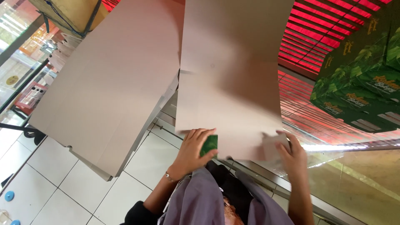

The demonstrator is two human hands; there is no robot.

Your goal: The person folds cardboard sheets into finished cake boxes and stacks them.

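A large flat brown cardboard sheet [229,83] is held up in front of me, its plain side facing me. My left hand [192,151] grips its near edge at the left, fingers curled over a green printed bit [209,145] of the sheet's other face. My right hand [291,155] pinches a small flap [273,146] at the sheet's near right corner. Below the hands I see a grey-purple garment [200,200] over dark clothing.
A stack of flat brown cardboard sheets [104,91] lies to the left over a white tiled floor [50,183]. Green printed cartons [362,79] are stacked at the right before a red slatted shutter [308,33]. Blue round caps [9,196] lie at the bottom left.
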